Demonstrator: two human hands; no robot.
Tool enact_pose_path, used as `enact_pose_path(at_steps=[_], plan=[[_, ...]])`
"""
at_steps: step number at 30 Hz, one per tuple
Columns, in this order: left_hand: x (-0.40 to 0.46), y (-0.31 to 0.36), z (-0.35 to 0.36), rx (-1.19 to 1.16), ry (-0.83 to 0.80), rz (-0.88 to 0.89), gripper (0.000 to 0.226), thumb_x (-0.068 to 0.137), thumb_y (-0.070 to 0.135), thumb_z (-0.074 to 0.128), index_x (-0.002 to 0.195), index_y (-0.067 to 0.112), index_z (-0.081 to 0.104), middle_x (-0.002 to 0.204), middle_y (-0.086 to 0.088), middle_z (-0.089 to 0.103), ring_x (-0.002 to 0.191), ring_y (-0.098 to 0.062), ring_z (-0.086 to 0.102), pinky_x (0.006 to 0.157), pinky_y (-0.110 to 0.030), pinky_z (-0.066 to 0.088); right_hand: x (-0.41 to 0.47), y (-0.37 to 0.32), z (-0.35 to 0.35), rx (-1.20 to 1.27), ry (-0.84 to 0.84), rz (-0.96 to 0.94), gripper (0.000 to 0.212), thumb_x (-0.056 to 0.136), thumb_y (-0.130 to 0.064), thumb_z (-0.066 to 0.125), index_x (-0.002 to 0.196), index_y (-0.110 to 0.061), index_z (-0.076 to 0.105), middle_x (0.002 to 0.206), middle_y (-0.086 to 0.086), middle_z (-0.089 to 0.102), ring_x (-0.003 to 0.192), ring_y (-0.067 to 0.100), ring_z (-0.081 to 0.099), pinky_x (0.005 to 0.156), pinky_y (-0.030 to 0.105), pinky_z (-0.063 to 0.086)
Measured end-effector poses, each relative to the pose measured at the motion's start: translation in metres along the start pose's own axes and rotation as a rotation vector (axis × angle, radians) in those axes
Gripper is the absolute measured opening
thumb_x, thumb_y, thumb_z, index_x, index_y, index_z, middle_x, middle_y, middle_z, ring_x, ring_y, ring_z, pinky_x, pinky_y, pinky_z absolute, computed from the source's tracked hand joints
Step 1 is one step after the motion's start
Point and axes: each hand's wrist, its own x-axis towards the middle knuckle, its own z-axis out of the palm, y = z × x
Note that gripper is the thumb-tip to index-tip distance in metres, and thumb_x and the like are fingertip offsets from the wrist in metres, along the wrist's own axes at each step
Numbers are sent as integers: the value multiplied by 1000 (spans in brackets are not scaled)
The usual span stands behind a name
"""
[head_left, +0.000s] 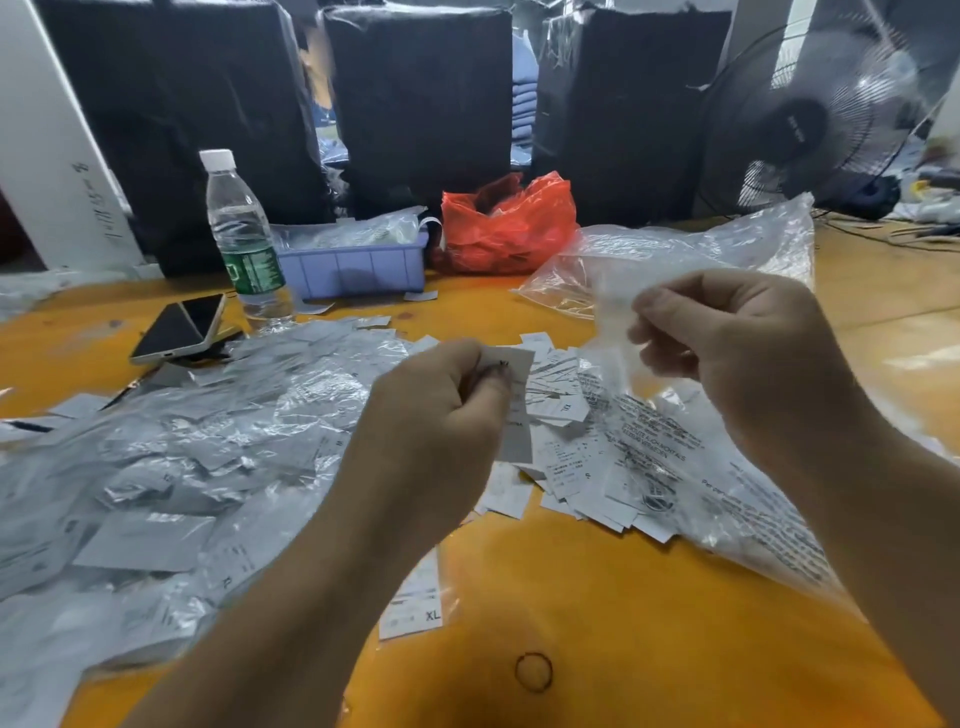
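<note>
A white label (519, 415) is pinched in the grip of the left hand (441, 410), between the thumb and the curled fingers. It sticks out to the right of the knuckles and hangs down, above the middle of the counter (597, 597). A small clear bag (613, 322) is held by its upper edge in the grip of the right hand (727, 332), and it hangs to the left of that hand. The label and the bag are near each other but apart.

The label is a thin, flat strip with small dark print. The bag is made of soft, glossy film, a little crumpled and blurred. The counter is smooth and orange-yellow.

Under the hands a loose pile of labels (571, 467) is spread, partly covered at the right by a large printed plastic sheet (727, 493). A heap of filled clear bags (182, 441) is seen at the left. At the far side a water bottle (244, 228), a phone (182, 327), a lilac tray (358, 265), a red bag (506, 228), a fan (810, 119) and black fabric stacks (421, 98) are placed.
</note>
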Motion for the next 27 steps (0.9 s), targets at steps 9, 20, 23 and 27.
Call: enact_pose_path(at_steps=[9,20,23,27], plan=[[-6,-33,-35,-210,96,-155,22,96,18,57,79,19,72,58,13,64,49,2,54,43,-10,37,7,-4,82,126,-395,152,26,81,-28,70,66,-12,55,50,-4,52,47,9,47,50,24,48],[-7,-37,-27,-170,54,-205,16,94,26,60,85,18,72,77,0,70,65,-8,65,59,-29,55,-2,24,92,416,-481,482,39,65,-6,69,103,-8,62,67,4,69,49,11,56,47,24,51],[-7,-39,-28,-153,70,-204,16,93,25,60,83,20,72,76,4,70,64,-5,64,55,-19,53,-4,24,91,471,-491,453,42,69,2,67,109,-6,62,73,7,71,55,14,61,50,26,53],[-8,-41,-27,-147,54,-211,16,93,25,61,83,21,73,75,5,71,64,-3,64,56,-15,51,-5,24,87,465,-455,405,46,59,-8,71,104,-6,64,77,10,74,60,16,66,53,25,54]])
